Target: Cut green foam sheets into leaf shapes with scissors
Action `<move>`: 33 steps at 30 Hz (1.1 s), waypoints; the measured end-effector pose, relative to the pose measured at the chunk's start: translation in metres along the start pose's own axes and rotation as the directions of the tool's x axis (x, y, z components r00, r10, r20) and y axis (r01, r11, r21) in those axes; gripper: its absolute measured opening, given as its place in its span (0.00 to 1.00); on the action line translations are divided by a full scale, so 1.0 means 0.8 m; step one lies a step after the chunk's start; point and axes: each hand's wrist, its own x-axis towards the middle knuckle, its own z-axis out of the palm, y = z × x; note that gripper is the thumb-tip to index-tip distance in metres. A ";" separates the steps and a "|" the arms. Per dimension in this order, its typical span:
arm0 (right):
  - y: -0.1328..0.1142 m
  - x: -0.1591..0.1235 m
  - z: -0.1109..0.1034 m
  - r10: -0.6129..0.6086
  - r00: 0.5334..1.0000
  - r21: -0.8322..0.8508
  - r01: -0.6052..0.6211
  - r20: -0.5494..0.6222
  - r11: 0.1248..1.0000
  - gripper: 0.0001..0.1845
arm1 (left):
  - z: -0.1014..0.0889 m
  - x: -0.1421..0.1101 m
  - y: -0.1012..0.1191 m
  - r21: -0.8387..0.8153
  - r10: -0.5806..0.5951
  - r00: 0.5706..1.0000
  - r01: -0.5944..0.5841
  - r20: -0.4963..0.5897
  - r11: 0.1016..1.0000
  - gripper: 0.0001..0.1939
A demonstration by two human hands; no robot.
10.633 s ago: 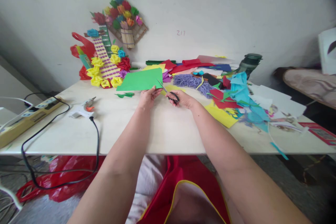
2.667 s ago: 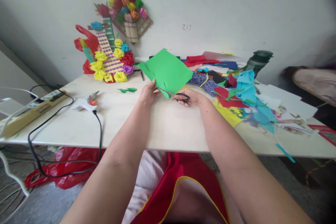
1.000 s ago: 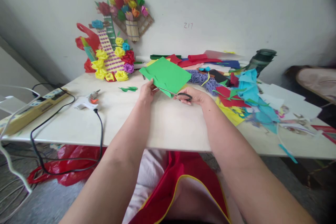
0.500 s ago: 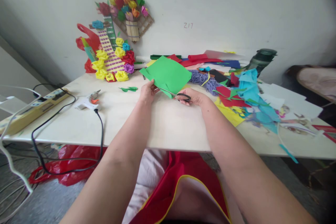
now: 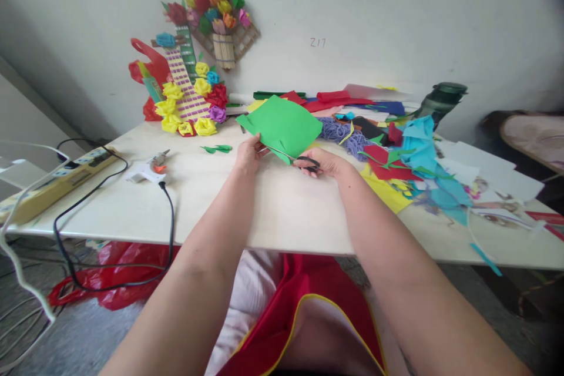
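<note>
Head cam, I see L hand (image 5: 251,154) pinching near-L edge of green paper (image 5: 284,123), fingers closed on it. R hand (image 5: 326,160) has fingers curled thru handles of blk scissors (image 5: 308,158), blades at paper's near edge. Paper's mid-scene, over the surface (image 5: 299,211). Green cutouts (image 5: 224,148) L of L hand, glue gun (image 5: 145,172) farther L, purple yarn (image 5: 341,131) R of paper.

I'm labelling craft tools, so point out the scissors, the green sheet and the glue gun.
Scissors (image 5: 308,158): head view, on the black handle.
Green sheet (image 5: 282,121): head view, middle of its upper face.
Glue gun (image 5: 146,173): head view, on its white body.
</note>
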 end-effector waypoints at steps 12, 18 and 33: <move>-0.001 0.005 0.002 -0.035 0.999 -0.008 0.035 -0.010 0.999 0.13 | -0.002 0.002 0.000 0.019 -0.002 1.000 0.002 -0.006 1.000 0.03; -0.007 0.001 0.003 -0.067 0.997 -0.041 0.066 -0.035 0.997 0.15 | -0.002 0.002 0.001 0.007 -0.008 1.000 0.009 -0.019 1.000 0.04; -0.003 0.005 0.006 -0.069 0.993 -0.062 0.063 -0.100 0.996 0.14 | -0.006 0.007 -0.002 0.001 0.037 0.999 -0.037 -0.024 0.999 0.03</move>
